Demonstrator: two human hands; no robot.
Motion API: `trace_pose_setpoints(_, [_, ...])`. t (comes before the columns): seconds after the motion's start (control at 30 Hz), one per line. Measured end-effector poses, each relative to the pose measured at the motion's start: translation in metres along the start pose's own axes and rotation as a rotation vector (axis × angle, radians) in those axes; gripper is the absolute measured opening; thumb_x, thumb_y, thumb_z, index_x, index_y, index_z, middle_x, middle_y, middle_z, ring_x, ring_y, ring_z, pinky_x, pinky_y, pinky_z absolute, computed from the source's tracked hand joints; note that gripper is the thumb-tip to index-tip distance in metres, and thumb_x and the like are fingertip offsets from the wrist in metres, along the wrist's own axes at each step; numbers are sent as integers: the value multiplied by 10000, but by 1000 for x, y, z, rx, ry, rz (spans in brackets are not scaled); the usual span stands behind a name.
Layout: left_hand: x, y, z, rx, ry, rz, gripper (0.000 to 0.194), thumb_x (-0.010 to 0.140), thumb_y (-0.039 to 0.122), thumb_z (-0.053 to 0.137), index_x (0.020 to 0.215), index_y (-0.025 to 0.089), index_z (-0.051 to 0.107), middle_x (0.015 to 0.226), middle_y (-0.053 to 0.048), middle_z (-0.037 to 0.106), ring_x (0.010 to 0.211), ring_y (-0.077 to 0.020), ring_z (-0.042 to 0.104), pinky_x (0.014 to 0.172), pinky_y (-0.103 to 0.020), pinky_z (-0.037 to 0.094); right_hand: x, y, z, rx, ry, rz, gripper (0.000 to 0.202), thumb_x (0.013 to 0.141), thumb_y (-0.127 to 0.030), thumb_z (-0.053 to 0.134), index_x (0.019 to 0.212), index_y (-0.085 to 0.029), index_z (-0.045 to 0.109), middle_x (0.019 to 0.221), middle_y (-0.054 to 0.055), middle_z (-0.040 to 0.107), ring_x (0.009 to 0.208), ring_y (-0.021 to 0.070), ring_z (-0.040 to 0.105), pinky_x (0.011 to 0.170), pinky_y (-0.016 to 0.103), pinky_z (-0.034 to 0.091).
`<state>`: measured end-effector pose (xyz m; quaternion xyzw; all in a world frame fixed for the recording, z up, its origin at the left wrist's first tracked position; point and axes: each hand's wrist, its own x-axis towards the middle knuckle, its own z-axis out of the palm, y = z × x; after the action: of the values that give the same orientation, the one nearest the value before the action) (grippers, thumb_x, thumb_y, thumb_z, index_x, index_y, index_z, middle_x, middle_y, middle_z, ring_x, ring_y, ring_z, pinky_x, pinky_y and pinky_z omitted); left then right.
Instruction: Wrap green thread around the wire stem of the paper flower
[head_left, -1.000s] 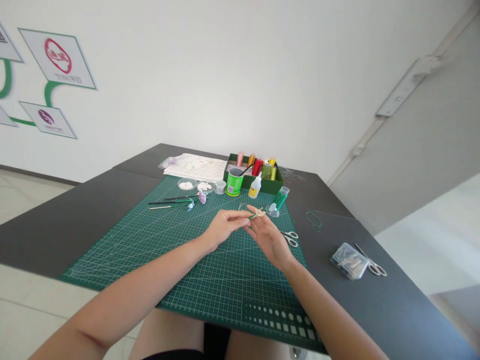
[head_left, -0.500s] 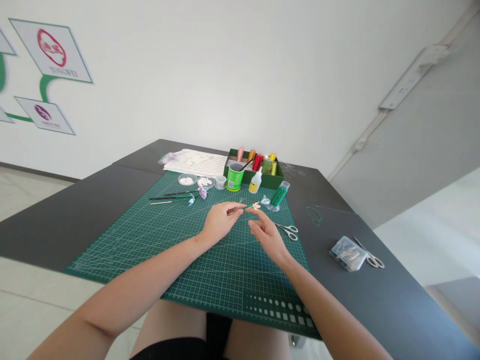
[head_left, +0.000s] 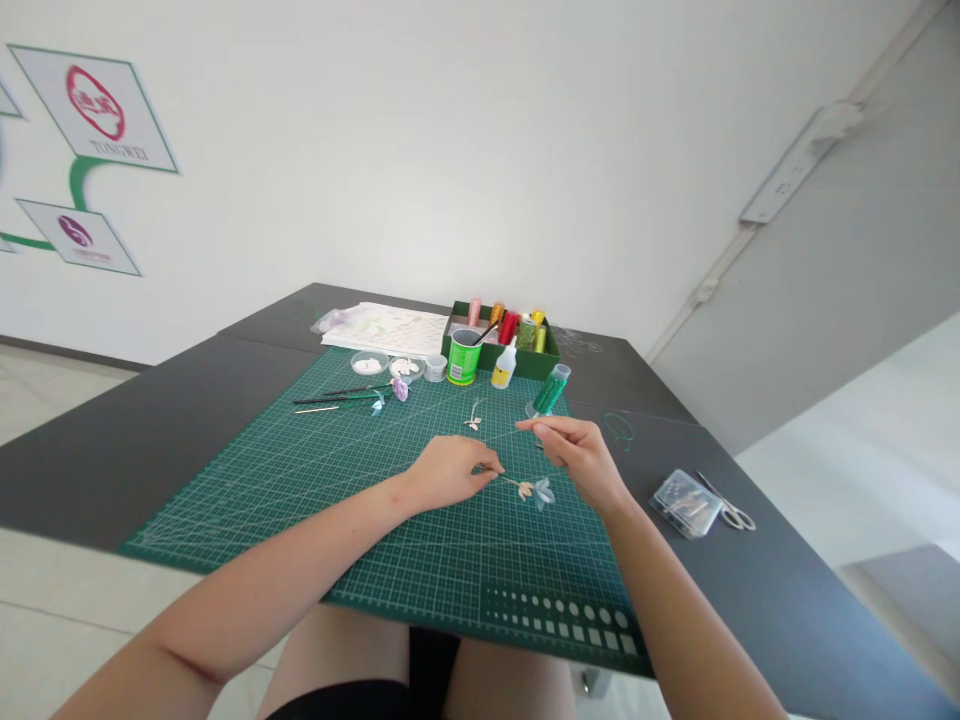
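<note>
My left hand (head_left: 454, 472) is closed in a pinch on the thin stem of an artificial flower (head_left: 523, 490). Cream petals and a pale blue, see-through bloom sit at the stem's right end, low over the cutting mat (head_left: 360, 540). Higher and to the right, my right hand (head_left: 576, 452) pinches what looks like a fine thread (head_left: 501, 437), faintly seen stretching toward my left hand. Just beyond the hands lies a small cream flower (head_left: 473, 423) on a thin stem. A spool of green thread (head_left: 553, 388) leans behind my right hand, which hides most of the scissors there.
At the back stand a green tin (head_left: 464, 357), a glue bottle (head_left: 504, 365) and a green box (head_left: 553, 352) of thread spools. Dishes of white pieces (head_left: 406, 368) and finished flowers (head_left: 400, 389) lie back left. A clear case (head_left: 686, 503) and scissors (head_left: 736, 516) are at right.
My right hand has moved away from the flower, up and right, into a pinch. The flower in my left hand is lower, now with the blue bloom beside the cream petals.
</note>
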<state>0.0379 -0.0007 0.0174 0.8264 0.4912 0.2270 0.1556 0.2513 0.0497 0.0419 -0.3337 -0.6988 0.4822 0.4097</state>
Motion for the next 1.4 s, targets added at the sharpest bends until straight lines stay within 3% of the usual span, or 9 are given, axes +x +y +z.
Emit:
trace_pose_setpoints(0.23, [-4,8,-1,-6,-32,161,169,917,225,630,978,264,782,967,17,794,868,-165,721,703,-243,464,10,17,-11,83,119,30,382,849,-494,678,987,-154,785,488,-85,267,460,87,203,460,263,158])
trace_pose_setpoints(0.47, [-8,7,-4,-63,58,332,176,953,269,612,1040,224,758,976,-16,788,884,-172,709,792,-254,461,20,29,-22,291,194,148,439,744,-497,784,997,-139,749,505,-116,219,452,59,148,438,241,98])
trace_pose_setpoints(0.6, [-10,8,-4,-152,196,290,279,960,300,599,1202,258,731,890,-29,766,814,-166,685,758,-259,465,24,41,-27,413,200,266,439,713,-439,812,1025,-145,722,498,-128,234,440,56,125,407,222,93])
trace_pose_setpoints(0.7, [-8,7,-4,-323,297,242,256,963,334,591,1099,244,788,808,-45,730,721,-152,636,705,-262,463,27,48,-34,495,208,327,308,707,-398,806,880,-172,686,469,-131,233,432,64,97,381,213,107])
trace_pose_setpoints(0.8, [-2,1,-5,-571,388,93,241,910,349,654,1031,216,813,752,-47,710,637,-140,581,641,-266,452,29,49,-47,564,205,302,336,733,-399,768,633,-223,500,456,-117,217,425,73,92,361,214,150])
trace_pose_setpoints(0.9, [6,-10,-8,-875,495,-72,268,830,371,729,1018,201,816,805,-64,753,690,-160,623,667,-280,475,28,47,-68,569,181,248,484,774,-397,727,566,-239,320,461,-103,203,419,77,108,361,211,198])
trace_pose_setpoints(1.0, [13,-22,-14,-1072,613,-215,355,742,391,794,1027,181,813,813,-68,764,634,-132,572,597,-254,434,25,47,-89,425,212,219,531,790,-439,688,560,-239,253,466,-98,178,415,81,128,370,218,219])
trace_pose_setpoints(1.17, [20,-39,-23,-1173,758,-340,448,651,410,838,1026,166,810,773,-53,735,532,-66,374,480,-213,245,18,54,-115,-237,544,264,516,839,-586,525,562,-270,226,476,-87,204,429,105,202,420,277,261])
trace_pose_setpoints(1.4, [22,-44,-20,-1169,755,-384,452,625,413,840,1003,166,815,772,-61,728,546,-70,373,486,-217,219,11,63,-133,-678,816,330,300,779,-376,599,538,-217,517,510,19,464,602,200,434,617,337,322])
